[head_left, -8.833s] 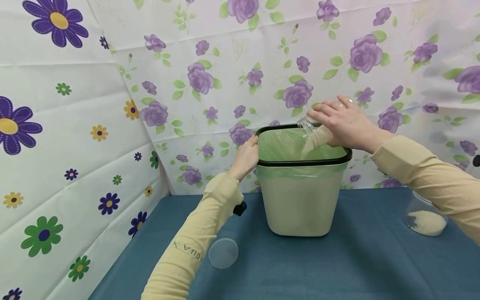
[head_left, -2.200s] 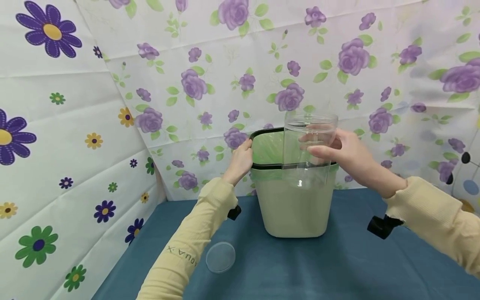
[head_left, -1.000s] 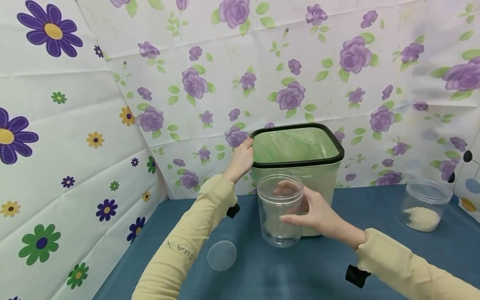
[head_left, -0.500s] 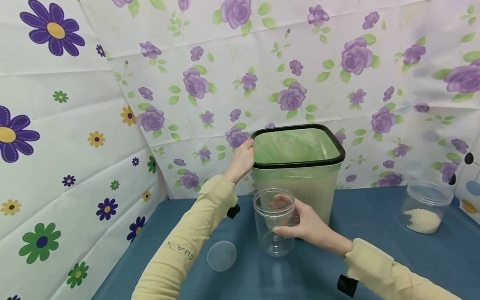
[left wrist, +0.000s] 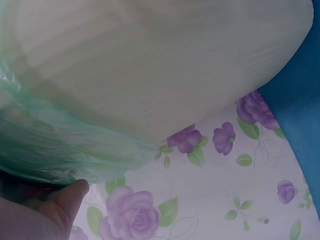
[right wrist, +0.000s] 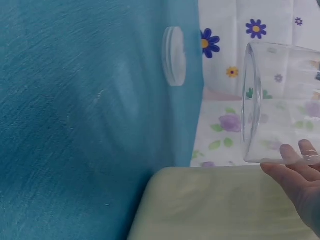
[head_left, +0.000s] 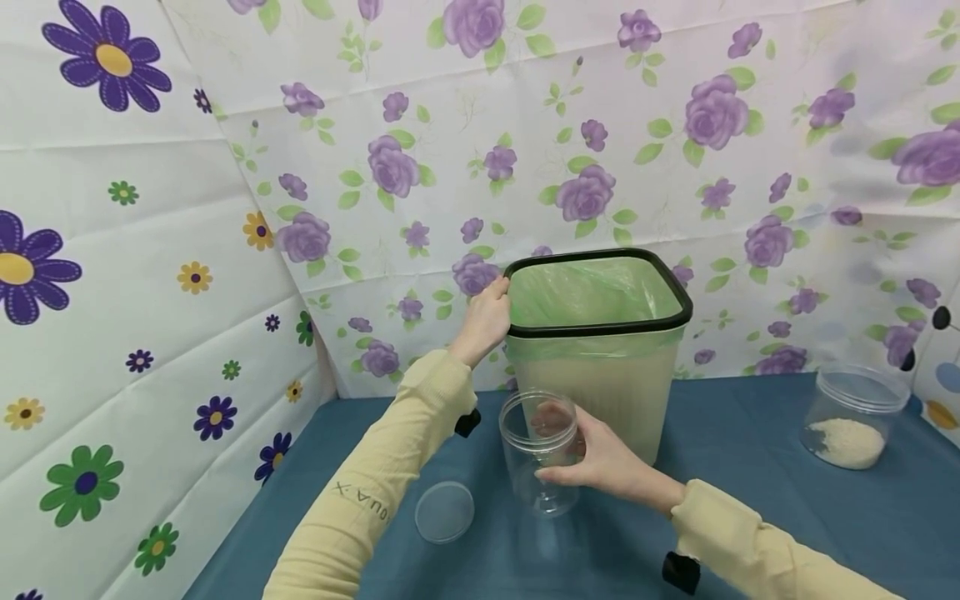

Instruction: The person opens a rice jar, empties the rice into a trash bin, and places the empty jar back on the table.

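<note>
clear jar (head_left: 522, 477), empty: just lowered, pouring seemingly over; right hand (head_left: 603, 457), fingers curled round it. waste bin (head_left: 622, 379), near surface (head_left: 750, 508) back edge: left hand (head_left: 484, 323), fingers gripping rim (head_left: 600, 330).

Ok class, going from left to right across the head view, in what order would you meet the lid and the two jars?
Lid → clear jar held in the right hand → wider jar with white grains.

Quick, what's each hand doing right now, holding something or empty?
Left hand: closed, holding the bin by its black rim.
Right hand: closed around the clear jar.
</note>
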Action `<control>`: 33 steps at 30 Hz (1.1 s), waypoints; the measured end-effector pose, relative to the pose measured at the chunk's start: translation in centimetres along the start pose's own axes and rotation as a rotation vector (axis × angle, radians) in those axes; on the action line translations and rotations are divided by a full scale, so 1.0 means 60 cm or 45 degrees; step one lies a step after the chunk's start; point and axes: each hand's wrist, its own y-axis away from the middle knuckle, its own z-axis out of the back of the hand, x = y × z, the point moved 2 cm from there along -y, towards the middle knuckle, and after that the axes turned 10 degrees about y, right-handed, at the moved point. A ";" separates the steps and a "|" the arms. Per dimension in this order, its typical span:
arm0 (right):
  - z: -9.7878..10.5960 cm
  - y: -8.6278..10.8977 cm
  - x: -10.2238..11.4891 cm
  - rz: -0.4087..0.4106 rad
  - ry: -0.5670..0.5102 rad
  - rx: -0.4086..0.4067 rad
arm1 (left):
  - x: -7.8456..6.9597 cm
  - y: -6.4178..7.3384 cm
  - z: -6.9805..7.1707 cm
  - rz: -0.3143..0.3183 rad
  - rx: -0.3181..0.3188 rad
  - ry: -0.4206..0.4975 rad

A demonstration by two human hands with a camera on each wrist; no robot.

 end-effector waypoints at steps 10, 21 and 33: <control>-0.023 -0.003 -0.031 -0.094 0.115 0.027 | 0.001 0.000 -0.003 0.011 -0.010 0.019; -0.051 -0.007 -0.052 -0.159 0.154 0.125 | -0.001 0.001 -0.001 0.013 0.002 0.034; -0.065 -0.013 -0.066 -0.141 0.098 0.224 | -0.002 0.001 -0.001 0.026 -0.001 0.026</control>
